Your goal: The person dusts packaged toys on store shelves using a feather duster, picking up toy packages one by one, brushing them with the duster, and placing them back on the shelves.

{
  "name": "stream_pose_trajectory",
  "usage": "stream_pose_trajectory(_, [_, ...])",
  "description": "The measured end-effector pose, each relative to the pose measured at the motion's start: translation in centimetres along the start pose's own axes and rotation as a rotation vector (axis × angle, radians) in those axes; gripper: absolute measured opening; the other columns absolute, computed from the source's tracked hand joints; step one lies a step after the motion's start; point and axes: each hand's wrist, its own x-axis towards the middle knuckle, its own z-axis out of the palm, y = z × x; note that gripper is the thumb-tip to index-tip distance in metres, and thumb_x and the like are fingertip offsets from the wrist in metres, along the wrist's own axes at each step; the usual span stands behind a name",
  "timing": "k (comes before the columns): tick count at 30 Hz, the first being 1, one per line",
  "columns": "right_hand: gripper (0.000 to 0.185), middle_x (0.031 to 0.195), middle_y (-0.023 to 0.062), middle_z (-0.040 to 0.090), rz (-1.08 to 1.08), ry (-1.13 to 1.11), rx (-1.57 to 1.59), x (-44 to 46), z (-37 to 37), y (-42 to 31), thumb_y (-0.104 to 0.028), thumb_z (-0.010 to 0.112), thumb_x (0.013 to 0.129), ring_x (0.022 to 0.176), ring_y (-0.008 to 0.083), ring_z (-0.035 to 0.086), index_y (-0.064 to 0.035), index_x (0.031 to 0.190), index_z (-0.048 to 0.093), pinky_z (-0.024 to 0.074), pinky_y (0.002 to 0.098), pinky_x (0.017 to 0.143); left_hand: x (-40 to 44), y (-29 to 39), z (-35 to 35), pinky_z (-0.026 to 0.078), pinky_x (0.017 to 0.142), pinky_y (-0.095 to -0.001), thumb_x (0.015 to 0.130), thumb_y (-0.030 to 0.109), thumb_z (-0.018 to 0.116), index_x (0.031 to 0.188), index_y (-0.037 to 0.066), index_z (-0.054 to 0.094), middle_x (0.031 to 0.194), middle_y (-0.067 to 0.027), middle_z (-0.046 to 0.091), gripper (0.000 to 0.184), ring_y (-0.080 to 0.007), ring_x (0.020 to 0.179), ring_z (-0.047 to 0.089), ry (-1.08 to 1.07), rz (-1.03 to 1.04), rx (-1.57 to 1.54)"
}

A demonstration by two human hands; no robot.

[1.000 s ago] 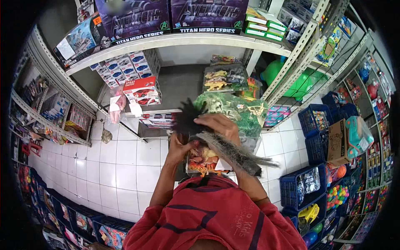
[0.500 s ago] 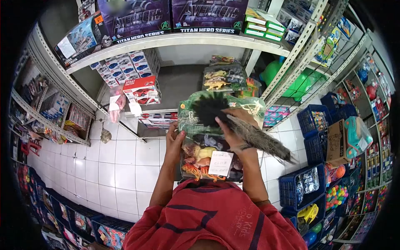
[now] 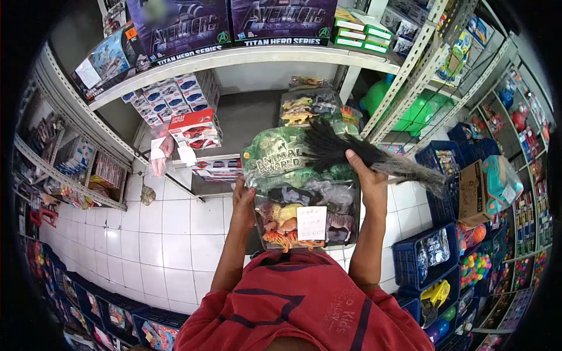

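Observation:
A blister pack of toy animals, with a green card printed "Animal World", is held flat in front of my chest. Along its left edge my left hand is closed. A white handwritten label covers part of the plastic figures. My right hand, by the upper right corner of the pack, grips a feather duster with black and grey-brown bristles. The black end lies over the card's upper right. Whether the right fingers also touch the pack is hidden.
Beyond the pack stands a metal shelf with Avengers boxes on top. Lower down are toy car boxes and another animal pack. Blue crates line the right side, with tiled floor on the left.
The duster and my right hand have moved right across the pack, uncovering the printed title and more figures. My left hand still grips the left edge.

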Motion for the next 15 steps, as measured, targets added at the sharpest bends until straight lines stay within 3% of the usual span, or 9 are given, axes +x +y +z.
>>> stream_pose_trajectory(2, [0.039,0.096,0.0101,0.056,-0.015,0.001,0.066,0.2,0.0,0.4,-0.014,0.072,0.067,0.086,0.0161,0.051,0.0041,0.097,0.056,0.0394,0.0267,0.079,0.2,-0.2,-0.4,0.037,0.089,-0.0332,0.067,0.027,0.067,0.122,0.005,0.033,0.112,-0.0062,0.048,0.068,-0.0182,0.102,0.047,-0.039,0.031,0.04])
stream_pose_trajectory(5, [0.038,0.096,0.0088,0.056,-0.033,-0.055,0.233,0.7,-0.3,0.3,-0.014,0.073,0.066,0.086,0.0146,0.051,0.0037,0.096,0.056,0.0395,0.0257,0.078,0.2,0.3,-1.1,0.039,0.088,-0.0361,0.069,0.035,0.066,0.122,0.006,0.033,0.116,-0.0066,0.047,0.069,-0.0191,0.105,0.046,-0.179,-0.006,-0.022])
stream_pose_trajectory(6, [0.038,0.097,0.0085,0.056,-0.038,-0.083,0.296,0.8,-0.5,0.1,-0.014,0.073,0.066,0.086,0.0142,0.051,0.0038,0.095,0.056,0.0396,0.0255,0.078,0.7,0.0,-2.1,0.041,0.088,-0.0379,0.068,0.046,0.064,0.12,0.006,0.039,0.115,-0.0063,0.048,0.071,-0.0204,0.106,0.046,-0.172,-0.046,-0.098])
stream_pose_trajectory(9, [0.034,0.093,0.0077,0.057,-0.127,-0.139,0.251,1.0,-0.6,-0.7,-0.012,0.072,0.066,0.083,0.0139,0.052,0.004,0.093,0.057,0.0407,0.0259,0.076,1.1,1.3,-5.1,0.041,0.088,-0.0371,0.066,0.055,0.06,0.116,0.007,0.046,0.11,-0.0048,0.052,0.071,-0.0198,0.104,0.048,-0.354,-0.072,-0.158])
stream_pose_trajectory(10, [0.035,0.092,0.0082,0.057,-0.168,-0.166,0.272,0.8,-0.4,-1.8,-0.01,0.072,0.065,0.082,0.0143,0.052,0.0057,0.092,0.056,0.0415,0.0263,0.075,0.8,1.4,-5.4,0.042,0.083,-0.0314,0.065,0.057,0.059,0.114,0.004,0.048,0.107,-0.006,0.054,0.073,-0.0153,0.099,0.05,-0.271,-0.031,-0.284])
stream_pose_trajectory(13, [0.04,0.093,0.008,0.057,-0.093,-0.335,0.082,1.8,-0.9,-1.6,-0.012,0.073,0.064,0.082,0.0145,0.052,0.0047,0.095,0.054,0.0416,0.0267,0.075,1.2,5.5,-3.0,0.043,0.075,-0.025,0.069,0.057,0.057,0.114,-0.001,0.047,0.103,-0.0073,0.055,0.074,-0.0104,0.091,0.051,-0.487,-0.044,0.192])
stream_pose_trajectory(15, [0.05,0.094,0.0087,0.056,-0.147,-0.429,0.027,2.6,-0.6,-1.0,-0.018,0.076,0.062,0.084,0.0147,0.051,0.0038,0.099,0.052,0.0412,0.0274,0.077,1.8,7.5,-1.2,0.042,0.07,-0.0214,0.069,0.042,0.063,0.112,-0.003,0.047,0.1,-0.0073,0.056,0.064,-0.0081,0.087,0.052,-0.658,-0.165,0.387])
